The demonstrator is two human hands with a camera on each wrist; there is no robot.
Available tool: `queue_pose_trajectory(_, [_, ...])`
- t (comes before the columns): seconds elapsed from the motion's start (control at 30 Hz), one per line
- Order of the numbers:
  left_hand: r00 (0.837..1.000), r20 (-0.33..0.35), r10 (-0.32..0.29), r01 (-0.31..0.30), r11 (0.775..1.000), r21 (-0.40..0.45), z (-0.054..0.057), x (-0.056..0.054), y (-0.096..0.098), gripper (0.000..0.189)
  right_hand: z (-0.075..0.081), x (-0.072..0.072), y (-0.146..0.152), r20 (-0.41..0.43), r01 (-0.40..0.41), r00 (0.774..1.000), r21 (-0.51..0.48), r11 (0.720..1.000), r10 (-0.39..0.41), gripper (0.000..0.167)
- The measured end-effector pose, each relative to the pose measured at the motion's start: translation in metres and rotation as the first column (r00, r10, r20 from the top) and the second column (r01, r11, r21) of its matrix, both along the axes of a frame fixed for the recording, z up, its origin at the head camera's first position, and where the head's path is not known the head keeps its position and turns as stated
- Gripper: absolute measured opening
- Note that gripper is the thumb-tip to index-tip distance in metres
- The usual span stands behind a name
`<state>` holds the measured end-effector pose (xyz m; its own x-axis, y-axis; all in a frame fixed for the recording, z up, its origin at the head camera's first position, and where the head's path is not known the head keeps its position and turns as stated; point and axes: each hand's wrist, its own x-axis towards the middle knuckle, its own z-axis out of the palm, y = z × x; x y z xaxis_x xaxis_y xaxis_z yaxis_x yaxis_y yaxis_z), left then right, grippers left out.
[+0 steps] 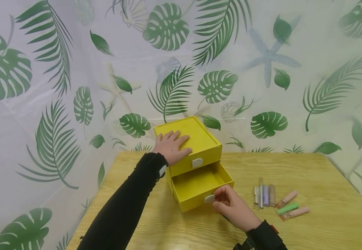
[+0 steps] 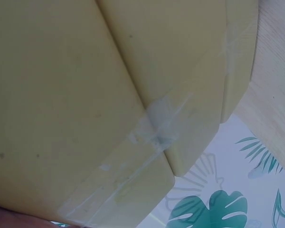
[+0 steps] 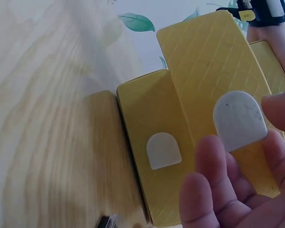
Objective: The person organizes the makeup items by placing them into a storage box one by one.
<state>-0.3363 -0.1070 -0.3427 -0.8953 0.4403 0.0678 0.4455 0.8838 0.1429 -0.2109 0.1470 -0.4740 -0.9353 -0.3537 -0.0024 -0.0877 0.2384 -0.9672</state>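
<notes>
A yellow drawer box (image 1: 187, 135) stands angled on the table. My left hand (image 1: 173, 149) lies spread on its top, near the left front corner. Under the closed top drawer (image 1: 210, 155), a lower drawer (image 1: 199, 180) is pulled out, and its visible inside is bare. My right hand (image 1: 235, 208) is at that drawer's front, thumb and fingertips apart beside the white pull tab (image 3: 240, 118). Another closed drawer (image 3: 147, 109) with its own white tab shows below in the right wrist view. Clear tape (image 2: 156, 123) runs across the box's yellow side in the left wrist view.
Right of the box lie several small slim tubes: a purple one (image 1: 265, 196), a brown one (image 1: 272, 195), a green one (image 1: 288, 208) and pink ones among them. The wooden table (image 1: 325, 229) meets a leaf-patterned sheet (image 1: 268, 97) behind.
</notes>
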Motion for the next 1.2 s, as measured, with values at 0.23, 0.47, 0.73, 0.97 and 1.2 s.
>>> queue_pose_trajectory(0.23, [1.0,-0.008,-0.009,0.01,1.0,0.007,0.0,-0.001,-0.001,0.065,-0.002,0.011,0.011,0.01,-0.054,0.998,0.005,0.999,0.054,0.034])
queue_pose_trajectory(0.47, [1.0,-0.008,-0.019,0.019,1.0,0.013,-0.001,-0.001,-0.004,0.066,-0.013,0.016,0.024,-0.05,0.013,0.999,0.151,0.988,-0.006,0.033])
queue_pose_trajectory(0.73, [1.0,0.001,-0.001,0.001,1.0,-0.007,0.0,0.0,0.0,0.066,-0.024,0.014,0.039,-0.227,0.241,0.962,0.432,0.869,-0.155,0.026])
queue_pose_trajectory(0.97, [1.0,-0.003,-0.007,0.007,1.0,-0.001,-0.002,-0.002,-0.001,0.066,-0.036,0.007,0.041,-0.256,0.258,0.959,0.617,0.743,-0.121,0.048])
queue_pose_trajectory(1.2, [1.0,-0.007,-0.004,0.004,1.0,-0.001,-0.002,-0.002,-0.001,0.065,-0.039,0.003,0.036,-0.334,0.288,0.939,0.651,0.702,-0.075,0.05])
